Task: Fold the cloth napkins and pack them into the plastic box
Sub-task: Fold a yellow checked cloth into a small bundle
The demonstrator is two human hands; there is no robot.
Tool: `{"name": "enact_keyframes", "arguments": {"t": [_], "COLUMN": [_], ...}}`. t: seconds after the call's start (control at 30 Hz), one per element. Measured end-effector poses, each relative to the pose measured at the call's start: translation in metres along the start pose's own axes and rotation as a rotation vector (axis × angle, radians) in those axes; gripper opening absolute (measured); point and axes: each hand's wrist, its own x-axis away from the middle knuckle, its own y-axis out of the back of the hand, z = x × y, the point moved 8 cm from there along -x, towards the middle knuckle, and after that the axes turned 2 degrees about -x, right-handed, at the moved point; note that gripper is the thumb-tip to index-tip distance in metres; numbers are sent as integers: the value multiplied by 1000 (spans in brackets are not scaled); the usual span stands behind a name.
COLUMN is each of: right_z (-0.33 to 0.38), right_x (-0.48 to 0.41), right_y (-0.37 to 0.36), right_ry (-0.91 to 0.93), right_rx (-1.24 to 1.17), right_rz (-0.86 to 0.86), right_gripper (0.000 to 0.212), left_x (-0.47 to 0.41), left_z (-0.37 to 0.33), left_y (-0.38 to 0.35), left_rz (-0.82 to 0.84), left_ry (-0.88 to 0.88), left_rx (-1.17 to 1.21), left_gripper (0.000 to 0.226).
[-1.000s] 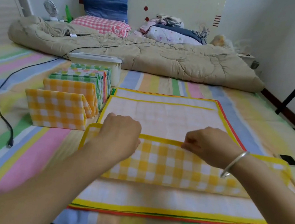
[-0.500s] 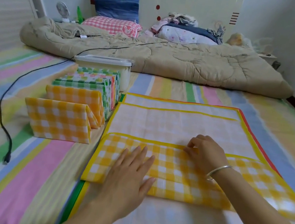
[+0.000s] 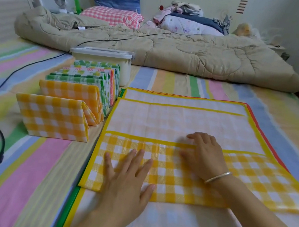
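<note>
Nearest me, low in the frame, the left hand lies flat with fingers spread on the turned-up flap of the yellow checked napkin. Its grip is released and it simply presses the cloth down onto the bed. Just above and to the right, the right hand, a silver bangle at its wrist, sits with bent fingers on the flap's yellow hem. That spot is blurred, so I cannot tell whether its grip pinches the hem or only presses it. The napkin lies in the middle of the frame, pale underside up beyond the flap, on top of more unfolded napkins whose green and red edges peep out at the sides. To my eye this is the first fold. Doing it well means sweeping the flat palm outward along the near crease while the other hand holds the hem straight and level with the far edge. The glossy cloth looks stiff and may spring back, so firm pressure seems wise. Farther off, at the left, the folded napkins stand in a row of tent-like shapes leading up to the white plastic box, seemingly with its lid on, in front of the beige quilt.
</note>
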Motion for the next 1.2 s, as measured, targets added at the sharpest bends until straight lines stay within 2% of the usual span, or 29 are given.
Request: {"name": "enact_keyframes", "arguments": {"t": [0.07, 0.2, 0.27, 0.37, 0.43, 0.5, 0.67, 0.8, 0.93, 1.0, 1.1, 1.2], "right_z": [20, 45, 23, -45, -96, -126, -127, -125, -120, -117, -114, -111], "right_x": [28, 86, 94, 97, 109, 115, 119, 120, 129, 135, 143, 140], "right_y": [-13, -40, -36, -16, -1, 12, 13, 18, 25, 31, 38, 44], "right_ry": [48, 181, 101, -114, -289, -388, -411, -417, -408, -403, -408, -401], "right_rx": [18, 90, 101, 163, 182, 181, 184, 160, 201, 208, 210, 249], "right_rz": [29, 125, 183, 242, 318, 370, 397, 398, 400, 379, 363, 333], "right_gripper": [65, 60, 65, 90, 88, 88, 87, 85, 75, 75, 75, 73], "left_x": [0, 0, 0, 0, 0, 0, 0, -2, -2, -12, -34, -41], "left_z": [-1, 0, 2, 5, 7, 6, 6, 5, 7, 7, -3, -36], "left_y": [-2, -5, -7, -12, -13, -13, -20, -11, 16, 34, 54, 54], "left_rz": [10, 26, 30, 54, 62, 71, 107, 196, 311, 259, 56, -185], "left_ry": [-2, -2, 2, 20, 31, 29, 27, 17, 47, 68, 73, -94], "left_rx": [16, 25, 16, 2, -5, -22, -25, 36, 104, 73, 34, 199], "left_gripper": [61, 61, 60, 63, 66, 66, 68, 95, 56, 37, 32, 24]}}
